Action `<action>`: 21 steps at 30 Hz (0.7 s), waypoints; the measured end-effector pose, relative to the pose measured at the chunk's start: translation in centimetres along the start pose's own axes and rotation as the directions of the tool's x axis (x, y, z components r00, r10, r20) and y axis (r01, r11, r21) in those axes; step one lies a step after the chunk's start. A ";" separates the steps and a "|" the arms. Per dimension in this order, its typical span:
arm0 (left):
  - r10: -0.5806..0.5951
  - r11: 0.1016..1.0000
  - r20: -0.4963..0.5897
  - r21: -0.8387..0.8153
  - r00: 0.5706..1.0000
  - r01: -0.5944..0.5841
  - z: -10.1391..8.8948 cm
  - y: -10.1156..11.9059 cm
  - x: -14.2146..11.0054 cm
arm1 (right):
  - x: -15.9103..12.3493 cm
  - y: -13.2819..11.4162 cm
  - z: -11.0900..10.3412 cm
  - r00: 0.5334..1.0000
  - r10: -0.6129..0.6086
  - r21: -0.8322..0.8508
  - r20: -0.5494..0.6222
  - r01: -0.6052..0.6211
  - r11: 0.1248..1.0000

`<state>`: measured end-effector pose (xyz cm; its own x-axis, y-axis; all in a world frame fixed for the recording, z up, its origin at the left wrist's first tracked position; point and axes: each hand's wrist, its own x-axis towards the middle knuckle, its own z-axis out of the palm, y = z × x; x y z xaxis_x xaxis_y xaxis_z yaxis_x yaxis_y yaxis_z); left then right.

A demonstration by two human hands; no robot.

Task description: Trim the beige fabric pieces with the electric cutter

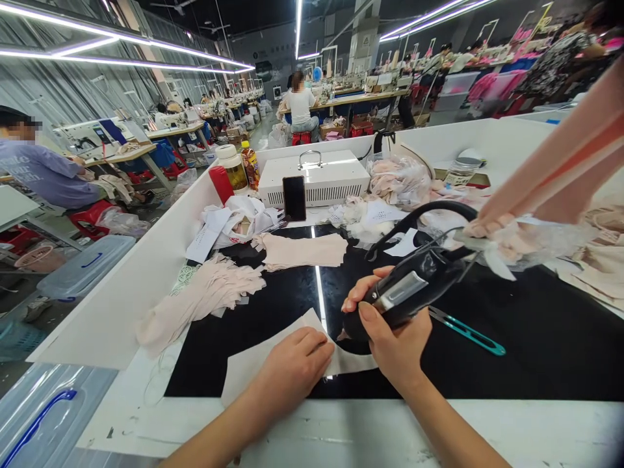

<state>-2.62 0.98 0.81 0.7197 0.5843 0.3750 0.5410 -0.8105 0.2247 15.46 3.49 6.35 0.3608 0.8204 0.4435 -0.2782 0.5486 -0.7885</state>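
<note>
My left hand (pixel 297 361) lies over a pale fabric piece (pixel 253 370) with a curved edge, its fingers pressing on the cloth. In my right hand (pixel 400 338) is a black corded handheld tool (pixel 404 292) with a silver plate on its side. Its lower end is close above the fabric's curved edge, and I cannot make out whether they touch. A thick black cable (pixel 419 211) arcs from the tool's rear. A slim teal tool (pixel 472 331) rests on the black mat (pixel 526 351), right of my right hand.
Another person's hand (pixel 482 224) reaches in from the right, by plastic and white scraps. Stacked pale fabric pieces (pixel 195 302) lie left, with another stack (pixel 305 250) behind. A white vented box (pixel 314 179), a phone (pixel 294 198) and a jar (pixel 231 168) stand at the back.
</note>
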 end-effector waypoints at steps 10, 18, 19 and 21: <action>0.006 0.999 0.001 0.041 1.000 -0.006 0.4 0.2 -0.4 | -0.6 0.9 0.5 1.000 -0.016 -0.021 0.023 0.017 1.000; 0.021 0.997 -0.007 0.072 1.000 -0.021 0.6 0.4 -0.3 | -0.5 1.0 0.3 1.000 -0.004 -0.058 0.028 0.006 0.998; 0.017 0.997 -0.008 0.074 1.000 -0.016 0.5 0.4 -0.3 | -0.5 0.9 0.3 1.000 0.002 -0.045 0.028 -0.001 0.999; 0.006 0.997 -0.016 0.077 1.000 -0.005 0.2 0.5 -0.4 | -0.4 0.5 0.1 1.000 0.003 -0.013 0.026 -0.002 1.000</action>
<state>-2.53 0.41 0.56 0.7160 0.5786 0.3906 0.5694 -0.8077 0.1528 15.06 3.48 5.85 0.3369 0.8259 0.4522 -0.2678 0.5444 -0.7949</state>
